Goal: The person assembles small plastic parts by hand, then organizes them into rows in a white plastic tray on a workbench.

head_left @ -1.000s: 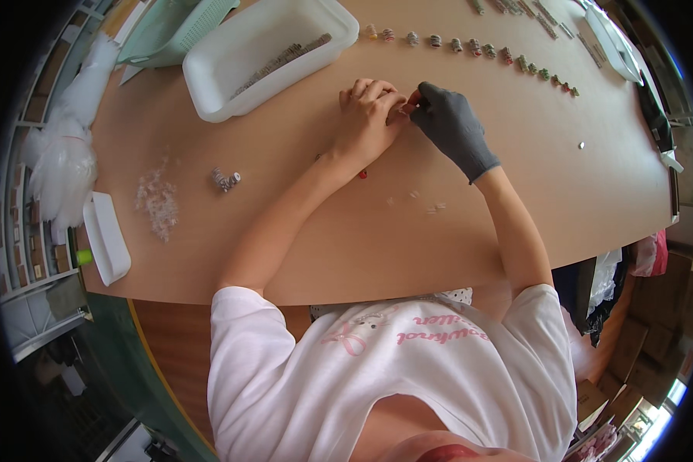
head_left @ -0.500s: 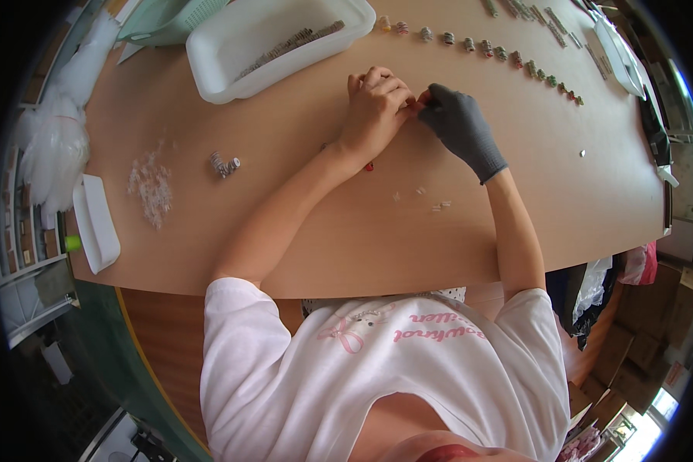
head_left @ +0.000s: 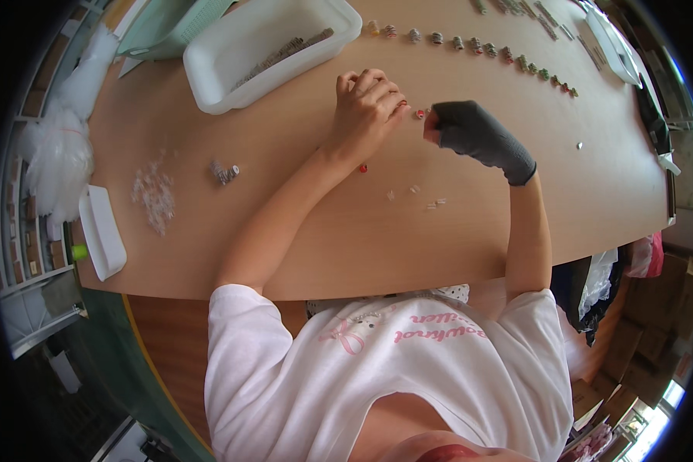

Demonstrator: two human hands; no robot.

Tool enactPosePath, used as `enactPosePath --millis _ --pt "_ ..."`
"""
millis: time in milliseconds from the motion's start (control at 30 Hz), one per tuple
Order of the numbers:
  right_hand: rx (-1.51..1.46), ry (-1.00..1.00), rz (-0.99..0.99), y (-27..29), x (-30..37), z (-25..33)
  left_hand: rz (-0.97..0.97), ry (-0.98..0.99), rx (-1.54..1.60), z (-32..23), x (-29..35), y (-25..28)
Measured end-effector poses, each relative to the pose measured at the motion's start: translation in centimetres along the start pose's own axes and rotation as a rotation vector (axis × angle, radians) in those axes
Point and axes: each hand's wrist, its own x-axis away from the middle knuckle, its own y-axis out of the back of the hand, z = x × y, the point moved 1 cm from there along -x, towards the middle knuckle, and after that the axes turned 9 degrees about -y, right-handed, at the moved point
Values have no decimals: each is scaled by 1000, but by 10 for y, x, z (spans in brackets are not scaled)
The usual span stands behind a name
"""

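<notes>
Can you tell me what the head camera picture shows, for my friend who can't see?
A person's bare left hand and gray-gloved right hand meet over a tiny red piece above a wooden table. A white tub and a row of small spools lie beyond.

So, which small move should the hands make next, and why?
Probably bring the gloved right hand back to the bare left hand: a small red piece sits between their fingertips, and the hands are slightly apart above the wooden table.
</notes>
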Motion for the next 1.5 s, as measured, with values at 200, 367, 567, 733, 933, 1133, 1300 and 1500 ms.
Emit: enactPosePath --millis 200,367,567,733,933,1133,1300,1500 --pt "151 173 -63 -1 15 -12 104 89 -59 5 4 -10" --pt "243 163 -427 -9 -7 -16 165 77 -24 0 2 -7" --pt "433 358 -561 -21 -23 -30 131 71 53 -12 -2 -14" --pt "571 297 -570 -23 -28 -31 106 115 121 -13 -5 -22" --pt "365 399 -497 -19 -27 -32 82 135 197 -9 -6 -26" --pt "348 391 -625 -25 -22 -19 2 142 149 -11 -9 -21" --pt "303 304 -739 0 -17 -29 6 124 86 -9 -7 -17" --pt "214 311 -760 18 -4 -51 120 129 36 -13 2 -19"
